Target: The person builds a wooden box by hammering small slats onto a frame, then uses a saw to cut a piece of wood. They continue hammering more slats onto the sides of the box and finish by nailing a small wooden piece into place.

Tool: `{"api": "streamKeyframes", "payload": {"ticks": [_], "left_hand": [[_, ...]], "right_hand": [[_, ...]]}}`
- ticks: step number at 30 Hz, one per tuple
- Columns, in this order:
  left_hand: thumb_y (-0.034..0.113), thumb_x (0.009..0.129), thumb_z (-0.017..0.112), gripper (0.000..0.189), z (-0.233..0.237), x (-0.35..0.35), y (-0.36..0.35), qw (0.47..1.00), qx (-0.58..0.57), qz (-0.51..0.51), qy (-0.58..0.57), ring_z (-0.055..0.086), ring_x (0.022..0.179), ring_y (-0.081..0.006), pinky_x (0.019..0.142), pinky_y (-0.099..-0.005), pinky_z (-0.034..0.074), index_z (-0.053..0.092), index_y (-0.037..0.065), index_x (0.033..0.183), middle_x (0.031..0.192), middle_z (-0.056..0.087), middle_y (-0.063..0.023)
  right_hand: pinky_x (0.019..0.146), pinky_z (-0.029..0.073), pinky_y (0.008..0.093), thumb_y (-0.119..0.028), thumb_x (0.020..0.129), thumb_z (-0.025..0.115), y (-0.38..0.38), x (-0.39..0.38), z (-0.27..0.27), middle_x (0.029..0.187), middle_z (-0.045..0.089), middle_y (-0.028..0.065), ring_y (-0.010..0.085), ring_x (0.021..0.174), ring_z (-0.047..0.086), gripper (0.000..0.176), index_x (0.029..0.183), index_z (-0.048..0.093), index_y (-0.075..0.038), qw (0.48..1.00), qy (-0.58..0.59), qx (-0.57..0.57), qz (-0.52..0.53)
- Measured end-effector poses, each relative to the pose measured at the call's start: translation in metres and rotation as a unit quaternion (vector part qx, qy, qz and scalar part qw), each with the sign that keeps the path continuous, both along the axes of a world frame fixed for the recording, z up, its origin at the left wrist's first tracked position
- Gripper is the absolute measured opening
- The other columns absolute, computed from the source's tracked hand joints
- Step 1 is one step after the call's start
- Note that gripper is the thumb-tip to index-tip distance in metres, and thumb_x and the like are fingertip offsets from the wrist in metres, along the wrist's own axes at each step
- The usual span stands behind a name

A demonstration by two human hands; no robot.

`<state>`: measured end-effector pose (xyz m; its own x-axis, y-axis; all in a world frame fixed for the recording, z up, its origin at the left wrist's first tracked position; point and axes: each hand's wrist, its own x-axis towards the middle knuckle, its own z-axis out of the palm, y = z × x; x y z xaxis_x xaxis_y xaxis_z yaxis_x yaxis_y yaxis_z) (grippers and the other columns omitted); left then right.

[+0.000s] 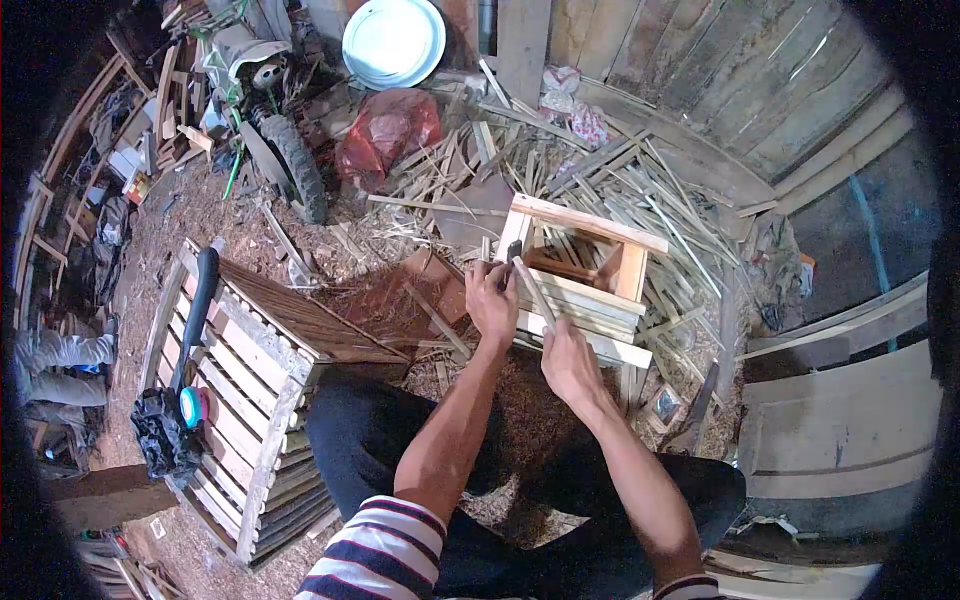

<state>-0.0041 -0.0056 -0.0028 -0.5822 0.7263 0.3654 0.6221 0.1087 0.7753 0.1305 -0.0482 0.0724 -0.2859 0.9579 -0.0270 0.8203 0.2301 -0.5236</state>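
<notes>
In front of me is a small box-like frame of pale wooden slats, tilted on the floor. My right hand is closed around the light wooden handle of what looks like a hammer. Its dark head lies at the frame's left side, close to the fingers of my left hand. My left hand is closed, fingertips pinched by that corner of the frame; what it holds, if anything, is hidden or too small to make out.
At left stands a slatted wooden crate, bearing a long black-handled tool, a black bag and a turquoise round object. Wood strips litter the floor beyond the frame, near a red plastic bag. Another person's legs show far left.
</notes>
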Motion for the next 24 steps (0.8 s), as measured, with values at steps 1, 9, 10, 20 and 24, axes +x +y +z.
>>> {"api": "streamKeyframes", "payload": {"ticks": [1,9,10,20,24], "left_hand": [[0.02,0.078,0.068,0.021,0.0,0.0,0.0,1.0,-0.007,-0.008,-0.007,0.052,0.096,-0.0329,0.082,-0.0415,0.044,0.069,0.004,0.092,0.098,0.055,-0.0125],[0.02,0.079,0.067,0.018,-0.005,0.003,-0.003,1.0,0.017,0.002,0.012,0.051,0.092,-0.0326,0.079,-0.0417,0.044,0.068,0.005,0.09,0.094,0.053,-0.0116],[0.02,0.079,0.067,0.018,-0.004,0.003,-0.003,1.0,0.02,0.002,0.017,0.051,0.092,-0.0325,0.078,-0.0416,0.044,0.068,0.005,0.09,0.094,0.053,-0.0117],[0.02,0.079,0.067,0.019,-0.003,0.007,-0.004,1.0,0.011,0.007,0.006,0.052,0.091,-0.0318,0.078,-0.0409,0.044,0.068,0.004,0.089,0.093,0.055,-0.0109],[0.02,0.079,0.067,0.018,-0.002,0.008,-0.008,0.999,0.023,0.024,0.04,0.052,0.09,-0.0302,0.078,-0.0396,0.045,0.068,0.005,0.089,0.092,0.055,-0.0088]], "right_hand": [[0.059,0.052,0.0513,-0.021,0.094,0.048,0.0,0.0,0.003,0.076,0.061,0.0287,0.045,0.069,0.062,0.027,0.102,0.048,0.005,1.0,0.001,0.021,0.007],[0.064,0.047,0.0546,-0.017,0.094,0.047,-0.003,0.001,0.015,0.078,0.06,0.0322,0.0494,0.074,0.059,0.025,0.101,0.046,0.007,0.999,0.0,-0.051,-0.019],[0.064,0.047,0.0549,-0.017,0.094,0.047,-0.002,0.001,0.017,0.078,0.06,0.0323,0.0494,0.074,0.059,0.025,0.101,0.046,0.007,0.999,-0.004,-0.036,-0.011],[0.061,0.049,0.0535,-0.018,0.093,0.048,-0.007,0.005,0.017,0.08,0.06,0.0312,0.0469,0.073,0.061,0.025,0.102,0.047,0.006,0.998,-0.022,-0.05,-0.014],[0.061,0.051,0.053,-0.018,0.093,0.048,-0.01,0.011,-0.001,0.082,0.06,0.0309,0.0464,0.072,0.062,0.025,0.1,0.048,0.006,1.0,0.012,-0.011,-0.002]]}}
